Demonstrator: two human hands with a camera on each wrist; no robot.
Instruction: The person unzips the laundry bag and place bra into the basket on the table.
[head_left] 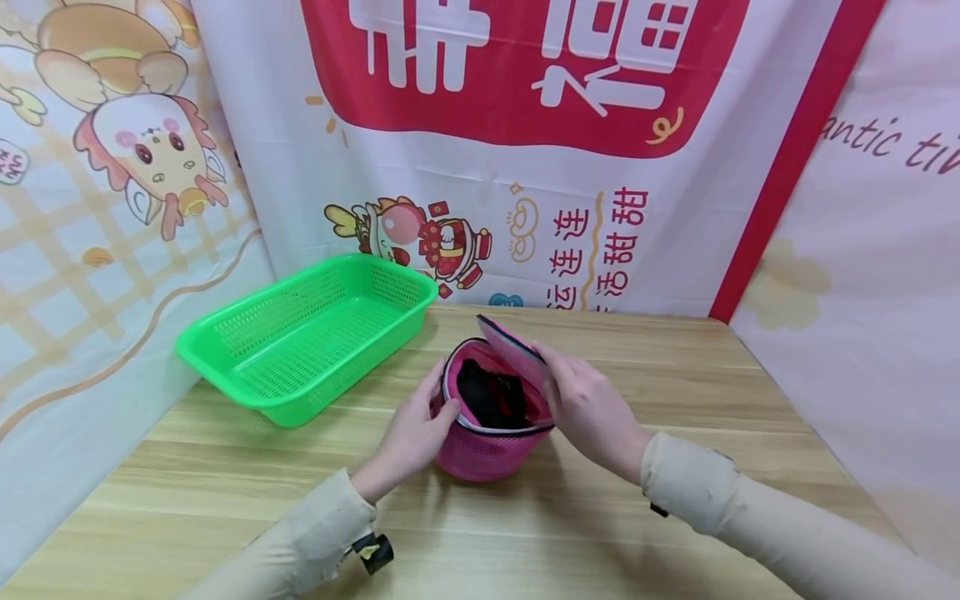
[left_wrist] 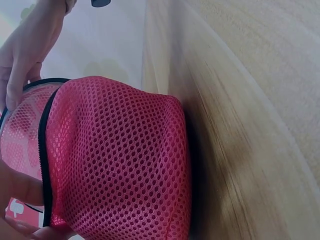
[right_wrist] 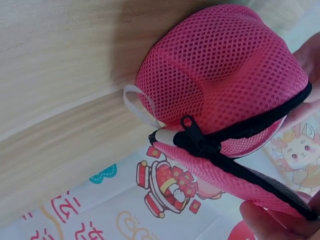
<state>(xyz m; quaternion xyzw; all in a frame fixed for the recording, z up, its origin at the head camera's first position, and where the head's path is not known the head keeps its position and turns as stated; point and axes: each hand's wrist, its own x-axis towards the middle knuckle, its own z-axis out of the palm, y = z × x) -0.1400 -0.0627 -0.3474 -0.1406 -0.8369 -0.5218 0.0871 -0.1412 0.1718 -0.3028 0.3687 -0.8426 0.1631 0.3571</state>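
A pink mesh laundry bag (head_left: 486, 457) with a black zipper stands on the table, its round lid (head_left: 517, 348) raised on the right side. Inside it lies a bundle of black cloth (head_left: 491, 396). My left hand (head_left: 414, 429) grips the bag's rim on the left, thumb over the edge. On the other side my right hand (head_left: 588, 404) pinches the edge of the lid and holds it up. In the right wrist view the zipper pull (right_wrist: 192, 131) hangs near the lid's hinge, beside a small white loop (right_wrist: 137, 102).
A green plastic basket (head_left: 315, 333) with perforated walls stands at the back left of the wooden table (head_left: 645, 533). Printed cloth hangings (head_left: 480, 167) close off the back and both sides.
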